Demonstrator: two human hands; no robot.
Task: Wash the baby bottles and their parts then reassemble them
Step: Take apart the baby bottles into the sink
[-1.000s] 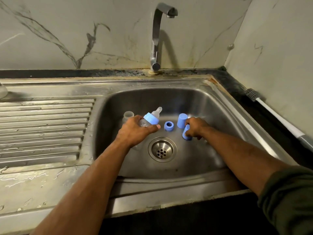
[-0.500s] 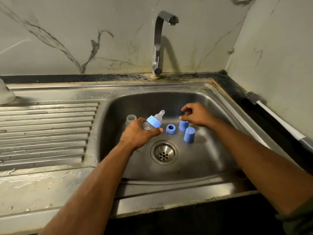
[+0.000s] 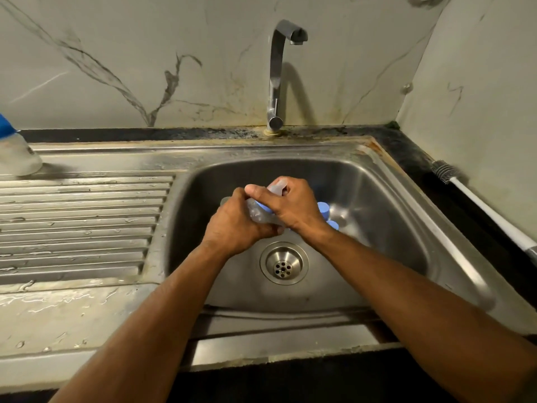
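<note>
Over the steel sink basin (image 3: 377,205), my left hand (image 3: 235,225) grips the clear body of a small baby bottle (image 3: 257,213). My right hand (image 3: 287,207) wraps around the bottle's blue collar and clear teat (image 3: 277,187) at the top end. Two blue caps (image 3: 323,209) peek out behind my right wrist on the basin floor, one of them (image 3: 334,225) lower down. Part of another clear piece (image 3: 224,201) shows just behind my left hand. The blue ring seen earlier is hidden by my hands.
The drain (image 3: 284,266) lies just below my hands. The tap (image 3: 280,77) stands at the back, not running. A bottle brush (image 3: 476,196) lies on the dark counter at right. A wet ribbed drainboard (image 3: 78,225) spans the left, with a blue-topped soap bottle (image 3: 16,152) at its far corner.
My right hand left the blue caps and moved left onto the top of the bottle held in my left hand. The bottle rose slightly above the basin floor.
</note>
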